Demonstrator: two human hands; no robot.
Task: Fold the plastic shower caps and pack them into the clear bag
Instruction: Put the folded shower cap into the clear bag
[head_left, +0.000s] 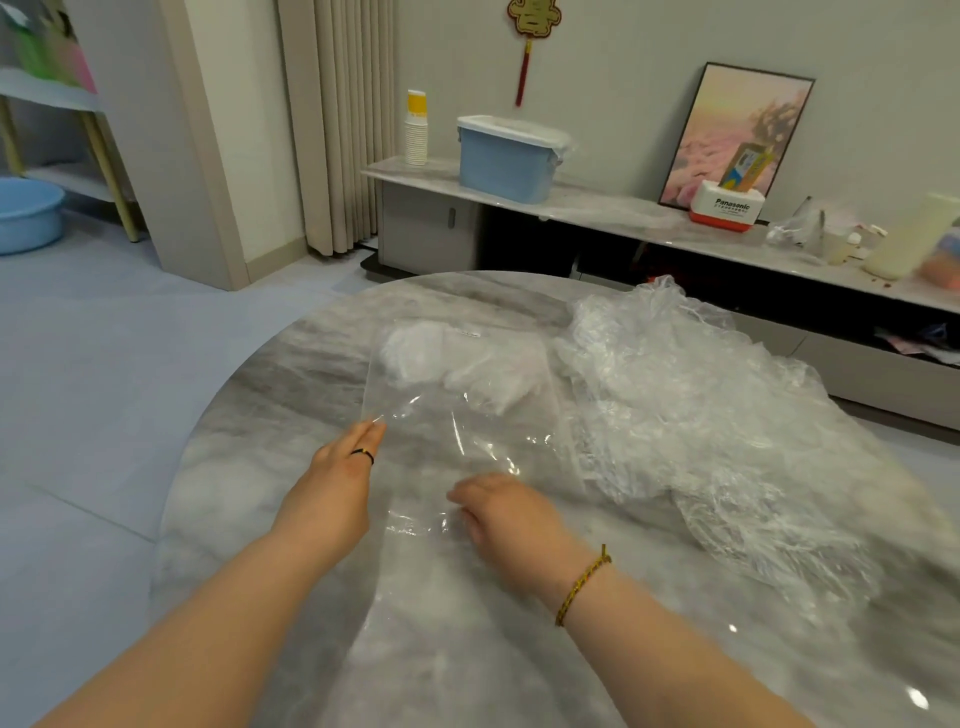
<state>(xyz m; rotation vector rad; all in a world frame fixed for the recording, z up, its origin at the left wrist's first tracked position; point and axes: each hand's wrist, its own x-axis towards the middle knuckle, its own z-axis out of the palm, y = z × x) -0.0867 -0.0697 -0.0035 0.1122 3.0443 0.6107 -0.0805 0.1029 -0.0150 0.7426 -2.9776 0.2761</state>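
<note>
- The clear bag (467, 410) lies flat in the middle of the bench (291, 374), its closed end far and its mouth seemingly toward the near side.
- A few folded caps (415, 348) show as a white wad inside the bag's far end, so packing looks partly done.
- The left grip (340, 467) has its fingers straight and together, touching the bag's left edge and grasping nothing.
- The right grip (501, 512) rests on the near part of the bag with fingers curled. Blur hides whether they pinch the film, so I cannot tell if it is clenched on it.
- The loose shower caps (701, 415) sit in a crumpled heap just right of the bag, from the far edge to the near right.
- The step in hand appears to be settling or opening the bag for the next cap.
- To do it well, pin the left edge flat and lift only the top layer at the mouth.
- Press air out of each cap before sliding it against the wad, since thin film slips and balloons.
- A blue lidded box (506, 156) stands on the far sideboard.
</note>
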